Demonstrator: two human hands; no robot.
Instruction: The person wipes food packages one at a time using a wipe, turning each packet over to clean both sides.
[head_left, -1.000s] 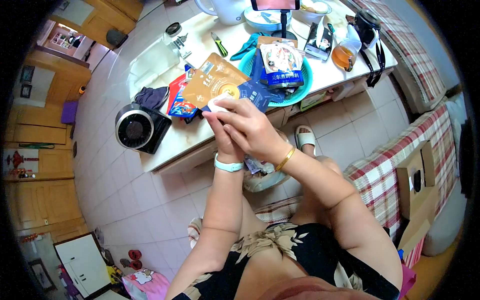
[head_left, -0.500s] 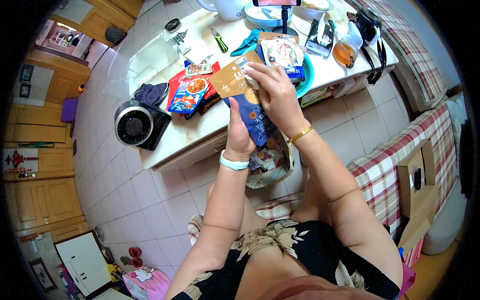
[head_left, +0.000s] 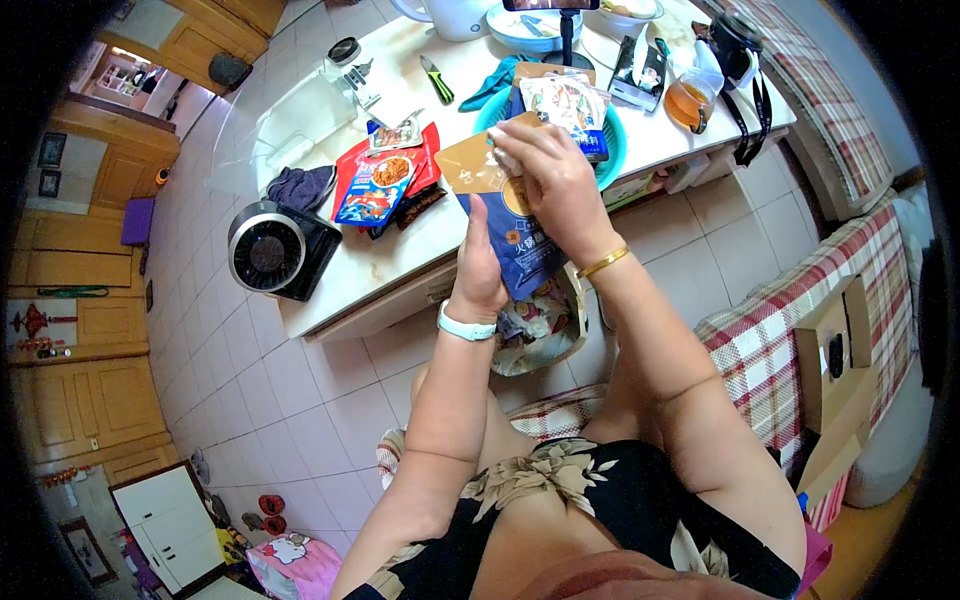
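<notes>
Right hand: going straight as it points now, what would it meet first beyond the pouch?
Likely the green-handled knife on the table, though the right hand may pass above it; depth is unclear.

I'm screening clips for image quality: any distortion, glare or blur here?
Head view: fisheye curvature bends the floor tiles, corners are black; head view: bright tabletop with faint sheen, so the clear container blends in; head view: the pouch shows legible large characters, its small print too fine to read.
</notes>
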